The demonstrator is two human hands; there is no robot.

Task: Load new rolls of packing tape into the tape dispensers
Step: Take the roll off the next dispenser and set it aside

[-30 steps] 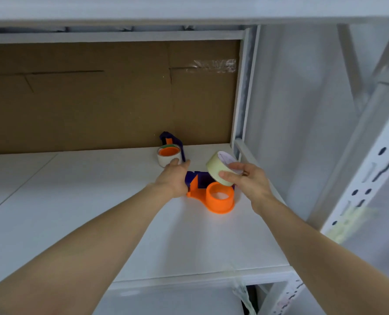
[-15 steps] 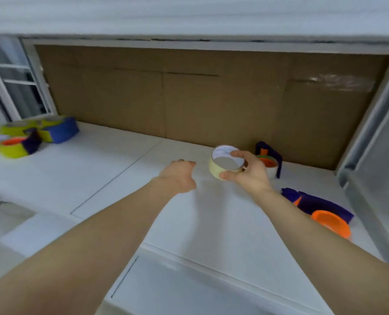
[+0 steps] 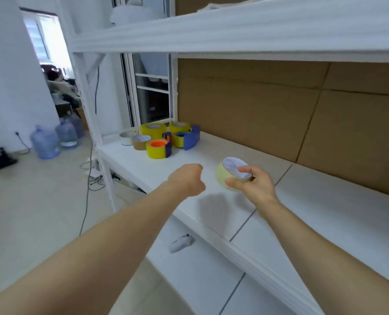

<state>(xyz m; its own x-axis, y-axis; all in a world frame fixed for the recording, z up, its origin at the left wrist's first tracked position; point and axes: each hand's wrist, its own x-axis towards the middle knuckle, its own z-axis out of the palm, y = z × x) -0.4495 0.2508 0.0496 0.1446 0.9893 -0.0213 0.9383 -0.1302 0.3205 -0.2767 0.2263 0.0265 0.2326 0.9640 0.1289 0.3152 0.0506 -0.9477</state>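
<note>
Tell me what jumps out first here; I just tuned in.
Mid-frame, the right hand grips a pale yellow tape roll above the white shelf, with the left hand curled and empty beside it. At the shelf's far left end sits a bright cluster of yellow rolls and blue dispensers.

I can read no lettering, number or sign here: the pale tape roll (image 3: pixel 223 176), the yellow rolls (image 3: pixel 153 131) and the cardboard panel (image 3: pixel 245 105) show none.
</note>
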